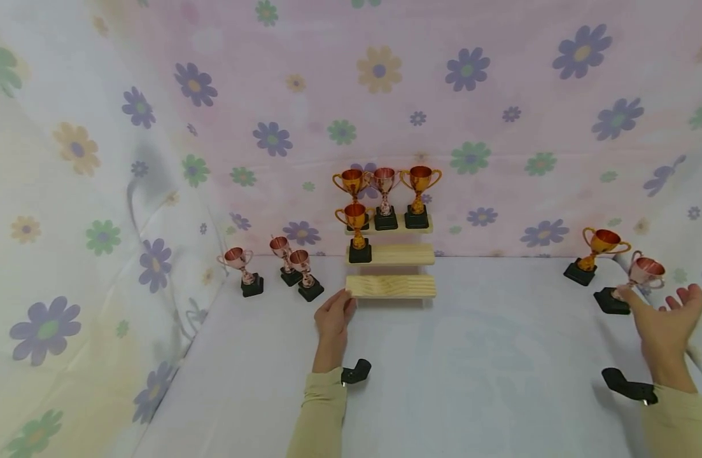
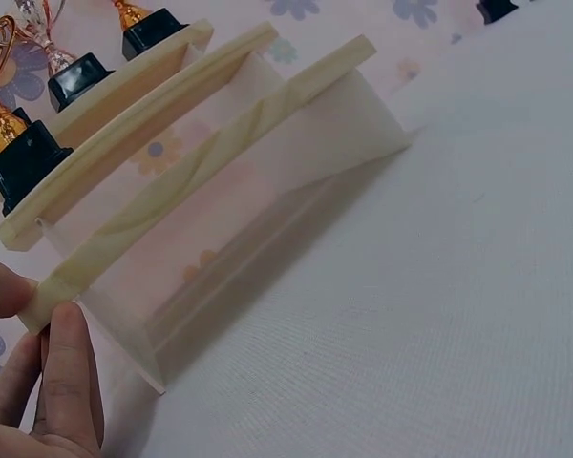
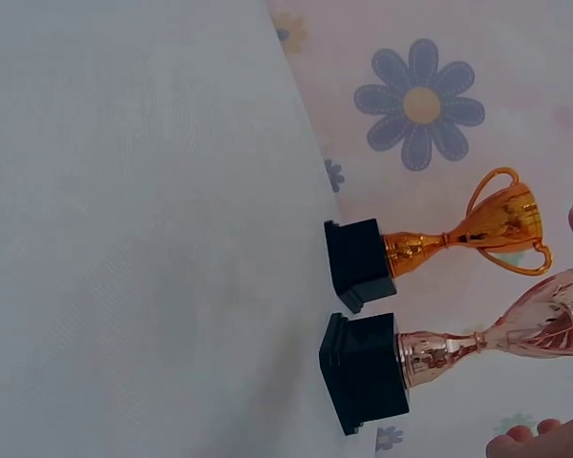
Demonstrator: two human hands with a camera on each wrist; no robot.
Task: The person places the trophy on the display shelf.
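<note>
The left hand (image 1: 333,315) rests on the white cloth-covered table (image 1: 477,356) with its fingers laid against the left end of the lowest step of the wooden tiered stand (image 1: 392,286); in the left wrist view the thumb and fingers (image 2: 65,372) pinch that corner of the plank. The right hand (image 1: 666,318) is spread wide near the table's right edge, fingers straight, just beside the rose-coloured trophy (image 1: 643,275), whose cup sits at the fingertips; whether they touch it cannot be told. In the right wrist view this trophy (image 3: 458,348) stands just beside a gold trophy (image 3: 449,239), their black bases nearly touching.

The stand has three wooden steps on clear plastic sides. Four trophies stand on it: three on the top step, being a gold one (image 1: 351,184), a rose one (image 1: 384,198) and another gold one (image 1: 419,194), and one gold cup (image 1: 356,232) at the left of the middle step. The bottom step is bare.

Left of the stand, three rose trophies stand on the table: one apart (image 1: 242,270) and two close together (image 1: 296,266), near the left hand. On the right, the gold trophy (image 1: 597,251) stands behind the rose one. That makes nine trophies: five gold, four rose.

A floral cloth backdrop (image 1: 499,95) surrounds the table.
</note>
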